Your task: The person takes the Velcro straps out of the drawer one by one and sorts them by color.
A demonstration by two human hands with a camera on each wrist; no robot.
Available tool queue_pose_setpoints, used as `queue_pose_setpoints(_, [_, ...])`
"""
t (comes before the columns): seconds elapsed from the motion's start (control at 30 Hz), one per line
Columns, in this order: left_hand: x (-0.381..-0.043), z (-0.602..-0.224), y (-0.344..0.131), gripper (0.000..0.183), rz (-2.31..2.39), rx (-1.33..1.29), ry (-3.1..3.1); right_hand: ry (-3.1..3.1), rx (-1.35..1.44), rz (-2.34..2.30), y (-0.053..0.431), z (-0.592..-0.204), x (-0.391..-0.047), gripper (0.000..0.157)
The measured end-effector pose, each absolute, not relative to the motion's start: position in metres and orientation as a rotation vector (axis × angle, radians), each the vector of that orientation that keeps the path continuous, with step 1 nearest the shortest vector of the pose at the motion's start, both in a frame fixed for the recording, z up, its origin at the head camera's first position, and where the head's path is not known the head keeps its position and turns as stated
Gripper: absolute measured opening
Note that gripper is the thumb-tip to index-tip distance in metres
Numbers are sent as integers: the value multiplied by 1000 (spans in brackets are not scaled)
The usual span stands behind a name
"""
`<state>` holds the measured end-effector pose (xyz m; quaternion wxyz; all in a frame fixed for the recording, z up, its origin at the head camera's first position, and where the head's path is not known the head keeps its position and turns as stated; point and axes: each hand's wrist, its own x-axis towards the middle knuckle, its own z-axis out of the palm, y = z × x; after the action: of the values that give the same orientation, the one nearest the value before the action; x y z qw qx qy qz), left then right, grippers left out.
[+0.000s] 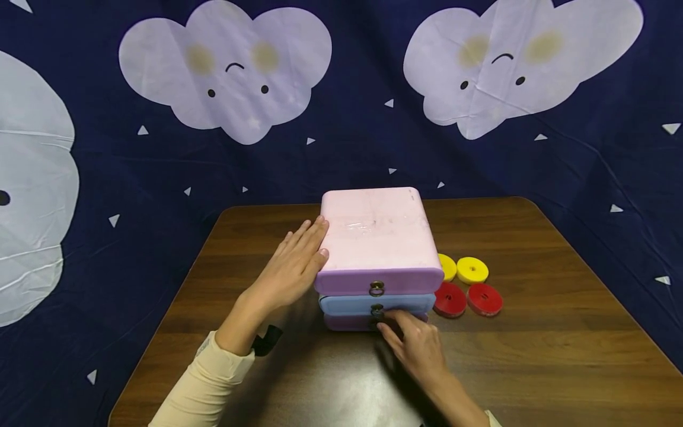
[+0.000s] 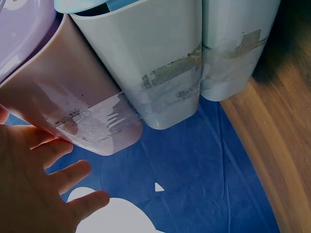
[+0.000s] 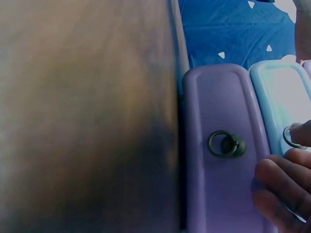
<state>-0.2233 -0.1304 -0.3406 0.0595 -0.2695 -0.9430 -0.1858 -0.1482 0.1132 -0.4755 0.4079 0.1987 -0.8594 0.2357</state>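
Note:
A small three-drawer unit stands on the table, with a pink top (image 1: pixel 376 228), a purple top drawer (image 1: pixel 341 282), a blue middle drawer (image 1: pixel 347 304) and a purple bottom drawer (image 3: pixel 218 189). My left hand (image 1: pixel 290 267) rests against the unit's upper left edge, fingers extended. In the left wrist view a dark gap shows behind the blue front, so that drawer is slightly pulled out. My right hand (image 1: pixel 418 347) is at the blue drawer, pinching its metal ring pull (image 3: pixel 287 138) with the fingertips. Another ring pull (image 3: pixel 222 144) hangs on the bottom drawer.
Right of the unit lie two yellow discs (image 1: pixel 472 270) and two red discs (image 1: pixel 484 299), one yellow partly hidden by the unit. The wooden table (image 1: pixel 533 367) extends around them. Behind it hangs a dark blue cloth (image 1: pixel 363 148) printed with clouds.

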Motion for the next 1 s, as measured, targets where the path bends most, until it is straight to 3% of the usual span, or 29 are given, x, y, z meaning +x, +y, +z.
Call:
queue_pose_setpoints(0.3, [-224,-342,-131,55,-585,-812,-2845,-2251,414,610,121,-490,-143,25])
queue_pose_setpoints(1.0, [-224,-343,-131,55,-605,-819,-2847,-2671,191,865,107,-489,-149,17])
